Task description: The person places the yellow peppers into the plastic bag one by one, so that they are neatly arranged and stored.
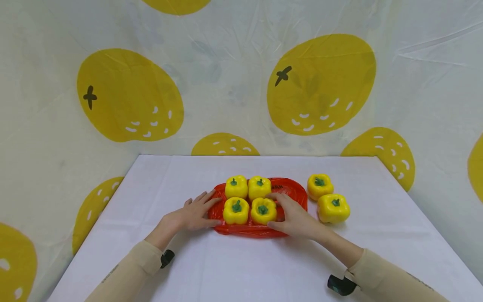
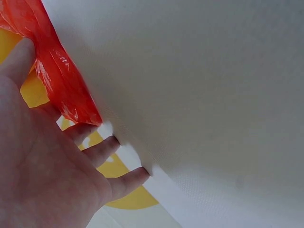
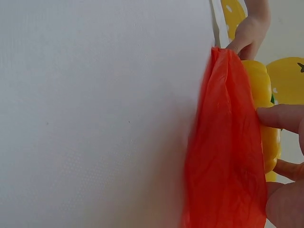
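Note:
A red plastic bag (image 1: 288, 195) lies flat on the table with yellow bell peppers on it in two rows: back-left (image 1: 236, 191), back-right (image 1: 257, 192), front-left (image 1: 232, 216) and front-right (image 1: 260, 216). My right hand (image 1: 298, 216) has its thumb and fingers round the front-right pepper, which sits upright on the bag. Its thumb and fingertips also show against yellow in the right wrist view. My left hand (image 1: 194, 214) rests at the bag's left end, fingers spread; in the left wrist view its thumb and a finger touch the red plastic (image 2: 66, 76).
Two more bell peppers stand right of the bag, one behind (image 1: 315, 191) and one in front (image 1: 332, 214), close to my right forearm. A white cloth covers the table (image 1: 241, 268). A fruit-patterned curtain (image 1: 226, 84) hangs behind and at the sides.

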Available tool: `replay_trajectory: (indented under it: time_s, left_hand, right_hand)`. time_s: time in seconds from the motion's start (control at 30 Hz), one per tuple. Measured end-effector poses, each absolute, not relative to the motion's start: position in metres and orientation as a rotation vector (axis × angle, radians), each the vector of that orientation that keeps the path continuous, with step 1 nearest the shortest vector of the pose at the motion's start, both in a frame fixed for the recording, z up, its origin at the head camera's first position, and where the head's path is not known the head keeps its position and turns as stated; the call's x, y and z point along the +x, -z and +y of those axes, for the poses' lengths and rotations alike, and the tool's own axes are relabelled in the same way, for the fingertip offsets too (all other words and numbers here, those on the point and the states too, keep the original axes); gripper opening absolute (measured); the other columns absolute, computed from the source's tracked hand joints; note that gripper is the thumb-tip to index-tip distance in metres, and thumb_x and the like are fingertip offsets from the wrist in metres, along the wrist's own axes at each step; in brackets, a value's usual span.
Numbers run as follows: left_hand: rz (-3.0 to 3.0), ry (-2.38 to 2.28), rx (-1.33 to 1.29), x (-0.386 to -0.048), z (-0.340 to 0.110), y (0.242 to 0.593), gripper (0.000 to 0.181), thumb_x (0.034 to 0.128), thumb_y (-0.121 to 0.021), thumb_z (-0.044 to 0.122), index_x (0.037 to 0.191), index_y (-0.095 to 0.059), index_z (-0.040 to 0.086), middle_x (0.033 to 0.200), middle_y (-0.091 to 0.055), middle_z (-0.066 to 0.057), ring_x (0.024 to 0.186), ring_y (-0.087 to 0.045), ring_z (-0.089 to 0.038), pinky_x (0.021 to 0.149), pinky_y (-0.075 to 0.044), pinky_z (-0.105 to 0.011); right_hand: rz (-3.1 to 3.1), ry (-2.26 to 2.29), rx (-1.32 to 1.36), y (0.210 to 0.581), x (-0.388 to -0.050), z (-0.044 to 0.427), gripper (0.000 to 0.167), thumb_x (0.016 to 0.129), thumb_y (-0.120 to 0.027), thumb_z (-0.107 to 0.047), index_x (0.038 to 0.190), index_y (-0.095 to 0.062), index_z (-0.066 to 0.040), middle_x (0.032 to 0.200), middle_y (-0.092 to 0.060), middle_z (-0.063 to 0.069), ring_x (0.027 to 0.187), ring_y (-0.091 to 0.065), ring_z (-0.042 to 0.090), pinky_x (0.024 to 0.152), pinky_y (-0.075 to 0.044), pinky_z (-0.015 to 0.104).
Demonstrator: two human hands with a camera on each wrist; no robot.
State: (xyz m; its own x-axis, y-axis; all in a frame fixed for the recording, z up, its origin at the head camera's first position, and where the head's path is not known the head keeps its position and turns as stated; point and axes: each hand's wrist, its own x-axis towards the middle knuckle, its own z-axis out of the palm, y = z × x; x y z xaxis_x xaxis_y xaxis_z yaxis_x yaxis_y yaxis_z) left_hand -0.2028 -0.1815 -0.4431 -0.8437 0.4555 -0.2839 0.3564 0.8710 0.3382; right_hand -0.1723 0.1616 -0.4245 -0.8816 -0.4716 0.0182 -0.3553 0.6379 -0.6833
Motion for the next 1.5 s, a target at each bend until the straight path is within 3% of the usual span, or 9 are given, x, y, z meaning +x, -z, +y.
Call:
replay_trajectory:
  time_s: [0.7, 0.87, 1.13, 1.5]
  left_hand:
    - [2.685, -0.388, 0.590, -0.202, -0.180, 0.443, 0.084, 0.0925, -0.064, 0.062, 0.161, -0.035, 0.024, 0.171, -0.015, -0.009, 0.154, -0.013, -0.039, 0.115, -0.014, -0.072]
    - [2.684, -0.394, 0.588, -0.202, -0.180, 0.442, 0.084, 0.0924, -0.064, 0.062, 0.161, -0.035, 0.023, 0.171, -0.015, -0.009, 0.154, -0.013, -0.040, 0.115, -0.014, -0.073]
    - [2.683, -0.397, 0.596, -0.201, -0.180, 0.442, 0.084, 0.0926, -0.064, 0.062, 0.161, -0.036, 0.021, 0.170, -0.015, -0.010, 0.154, -0.014, -0.041, 0.114, -0.015, -0.074]
    - [2.684, -0.394, 0.593, -0.202, -0.180, 0.442, 0.085, 0.0924, -0.063, 0.063, 0.161, -0.035, 0.023, 0.171, -0.015, -0.009, 0.154, -0.013, -0.040, 0.115, -0.014, -0.073]
  right_hand:
    - [2.674, 1.138, -0.590, 0.423, -0.172, 0.158, 0.076, 0.084, -0.087, -0.022, 0.147, -0.045, -0.010, 0.141, -0.056, 0.006, 0.128, -0.054, 0.026, 0.102, -0.051, 0.050]
    - [2.664, 1.163, -0.630, 0.420, -0.173, 0.163, 0.074, 0.085, -0.087, -0.021, 0.145, -0.046, -0.009, 0.140, -0.056, 0.007, 0.128, -0.055, 0.031, 0.099, -0.053, 0.051]
    - [2.612, 1.248, -0.637, 0.413, -0.174, 0.175, 0.071, 0.086, -0.085, -0.016, 0.144, -0.046, -0.005, 0.142, -0.055, 0.014, 0.127, -0.056, 0.037, 0.088, -0.059, 0.043]
    - [2.621, 1.309, -0.615, 0.393, -0.172, 0.198, 0.073, 0.087, -0.084, -0.015, 0.146, -0.043, -0.003, 0.144, -0.052, 0.017, 0.127, -0.055, 0.043, 0.085, -0.060, 0.036]
